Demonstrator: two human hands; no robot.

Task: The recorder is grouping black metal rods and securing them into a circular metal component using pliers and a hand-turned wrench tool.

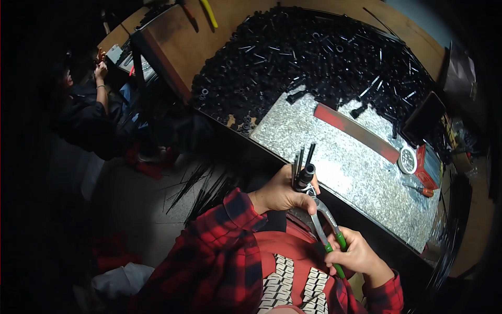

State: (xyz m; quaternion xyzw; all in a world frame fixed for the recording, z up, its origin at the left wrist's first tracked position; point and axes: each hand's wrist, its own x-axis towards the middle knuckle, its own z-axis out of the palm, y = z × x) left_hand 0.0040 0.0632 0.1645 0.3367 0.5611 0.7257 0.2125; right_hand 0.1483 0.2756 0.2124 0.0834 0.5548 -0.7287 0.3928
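Observation:
My left hand (280,192) is wrapped round a black tubular part (305,179) with several thin black rods sticking up from it. Its fingers hide much of the part's lower end. My right hand (358,256) grips green-handled pliers (335,224) by both handles, which stand slightly apart. The pliers' jaws meet the underside of the black part, close to my left thumb; exactly what they bite on is too small to make out. Both hands are above my lap, at the near edge of the speckled work surface (340,172).
A large heap of black parts (314,57) covers the table's far side. On the speckled surface lie a reddish flat bar (355,132), a white bowl (407,160), a red box (428,166) and an orange-handled screwdriver (422,190). Thin black rods (201,191) stand at left. Another person (94,118) works farther left.

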